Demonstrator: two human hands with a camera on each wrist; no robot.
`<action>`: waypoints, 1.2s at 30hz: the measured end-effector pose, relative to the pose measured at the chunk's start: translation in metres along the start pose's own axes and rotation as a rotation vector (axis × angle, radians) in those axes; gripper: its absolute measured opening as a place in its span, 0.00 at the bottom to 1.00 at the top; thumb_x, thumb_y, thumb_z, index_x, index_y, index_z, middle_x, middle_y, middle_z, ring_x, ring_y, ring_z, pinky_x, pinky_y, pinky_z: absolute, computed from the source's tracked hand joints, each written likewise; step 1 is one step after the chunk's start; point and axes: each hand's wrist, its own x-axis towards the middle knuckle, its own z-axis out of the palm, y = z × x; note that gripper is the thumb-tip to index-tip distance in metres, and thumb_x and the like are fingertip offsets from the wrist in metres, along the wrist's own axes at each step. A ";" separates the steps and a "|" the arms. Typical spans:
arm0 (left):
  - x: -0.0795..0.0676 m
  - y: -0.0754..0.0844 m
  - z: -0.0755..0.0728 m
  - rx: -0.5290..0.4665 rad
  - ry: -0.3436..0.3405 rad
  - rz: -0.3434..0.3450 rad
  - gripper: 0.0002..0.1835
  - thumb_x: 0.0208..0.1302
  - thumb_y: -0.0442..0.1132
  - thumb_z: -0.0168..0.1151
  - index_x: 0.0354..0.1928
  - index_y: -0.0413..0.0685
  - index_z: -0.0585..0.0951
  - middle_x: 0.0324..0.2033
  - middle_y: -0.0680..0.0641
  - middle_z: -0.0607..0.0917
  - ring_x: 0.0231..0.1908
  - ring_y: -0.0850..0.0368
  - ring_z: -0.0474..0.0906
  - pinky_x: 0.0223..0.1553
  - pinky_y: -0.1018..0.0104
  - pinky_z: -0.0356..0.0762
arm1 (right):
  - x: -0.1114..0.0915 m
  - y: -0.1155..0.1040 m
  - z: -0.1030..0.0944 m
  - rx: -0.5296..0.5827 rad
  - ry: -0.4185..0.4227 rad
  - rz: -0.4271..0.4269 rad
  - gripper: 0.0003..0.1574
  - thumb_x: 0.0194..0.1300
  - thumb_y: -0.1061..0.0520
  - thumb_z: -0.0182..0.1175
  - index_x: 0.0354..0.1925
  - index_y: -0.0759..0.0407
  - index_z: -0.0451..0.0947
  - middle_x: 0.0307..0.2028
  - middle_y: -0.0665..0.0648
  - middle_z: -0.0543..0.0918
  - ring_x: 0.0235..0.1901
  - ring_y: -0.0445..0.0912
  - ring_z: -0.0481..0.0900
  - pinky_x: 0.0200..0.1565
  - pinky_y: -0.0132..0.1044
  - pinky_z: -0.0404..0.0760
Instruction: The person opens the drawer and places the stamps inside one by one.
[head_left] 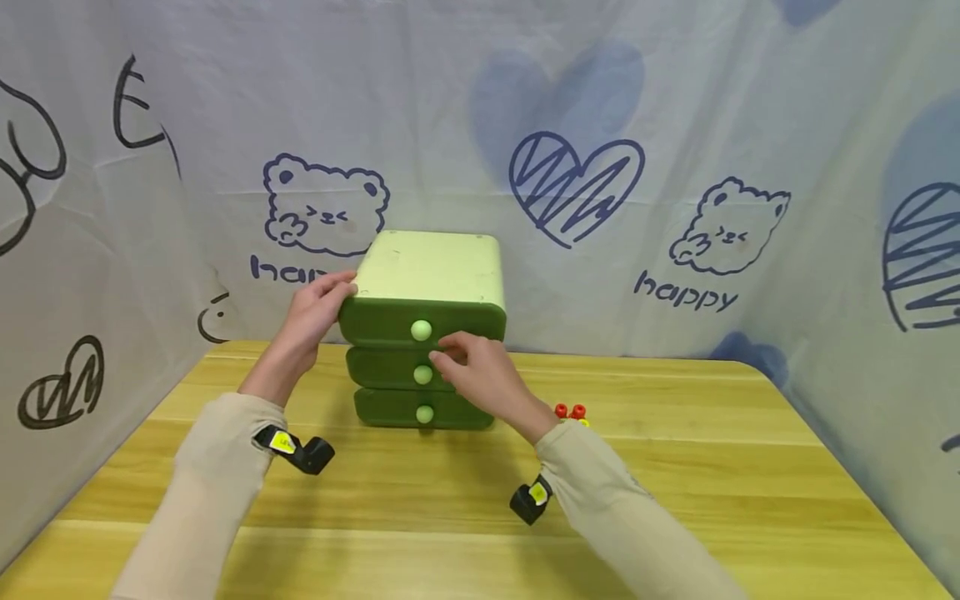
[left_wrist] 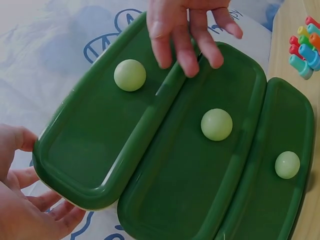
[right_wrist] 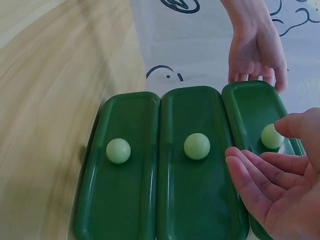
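A small chest of drawers with a pale green top and three dark green drawer fronts stands on the table. Each front has a round pale green knob; the top knob, middle knob and bottom knob line up vertically. My left hand rests against the chest's upper left side, its thumb at the front corner of the top drawer. My right hand hovers before the top two drawers, just right of their knobs, fingers extended and thumb apart, holding nothing. All three drawers are closed.
Small colourful plastic pieces lie on the wooden table to the right of the chest, partly hidden by my right forearm in the head view. A white curtain with drawn hearts and bears hangs behind and on both sides.
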 end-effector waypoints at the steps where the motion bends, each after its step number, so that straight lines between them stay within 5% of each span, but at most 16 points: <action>1: 0.000 0.000 0.000 0.006 0.003 0.001 0.29 0.73 0.44 0.45 0.72 0.41 0.61 0.69 0.39 0.62 0.64 0.44 0.61 0.66 0.52 0.57 | 0.002 -0.002 0.001 0.024 -0.004 0.011 0.23 0.72 0.51 0.55 0.57 0.64 0.75 0.42 0.58 0.85 0.39 0.50 0.83 0.33 0.34 0.82; 9: 0.002 0.000 0.000 0.034 0.010 -0.008 0.29 0.72 0.46 0.47 0.72 0.43 0.62 0.65 0.39 0.67 0.57 0.47 0.66 0.62 0.54 0.62 | 0.012 -0.007 0.008 0.084 0.008 0.023 0.24 0.72 0.50 0.55 0.56 0.66 0.76 0.42 0.60 0.84 0.35 0.52 0.84 0.31 0.39 0.84; 15: 0.002 -0.001 -0.001 0.037 0.005 -0.001 0.29 0.72 0.46 0.46 0.72 0.42 0.62 0.65 0.38 0.67 0.58 0.47 0.65 0.63 0.54 0.62 | 0.017 -0.010 0.012 0.069 0.043 0.033 0.23 0.72 0.47 0.54 0.50 0.65 0.80 0.37 0.60 0.86 0.31 0.52 0.84 0.26 0.34 0.81; 25: 0.002 -0.003 -0.002 0.048 0.012 0.003 0.29 0.72 0.44 0.46 0.72 0.40 0.62 0.65 0.37 0.66 0.61 0.45 0.63 0.64 0.53 0.61 | 0.024 -0.013 0.023 -0.123 0.182 -0.002 0.30 0.71 0.41 0.54 0.23 0.60 0.82 0.13 0.50 0.78 0.12 0.43 0.71 0.13 0.29 0.57; 36: 0.001 -0.003 -0.001 0.050 0.010 0.017 0.29 0.73 0.45 0.45 0.72 0.41 0.62 0.67 0.38 0.65 0.60 0.44 0.65 0.63 0.53 0.62 | 0.026 -0.011 0.030 -0.165 0.321 -0.063 0.25 0.67 0.46 0.59 0.17 0.57 0.82 0.10 0.46 0.77 0.10 0.37 0.70 0.12 0.27 0.57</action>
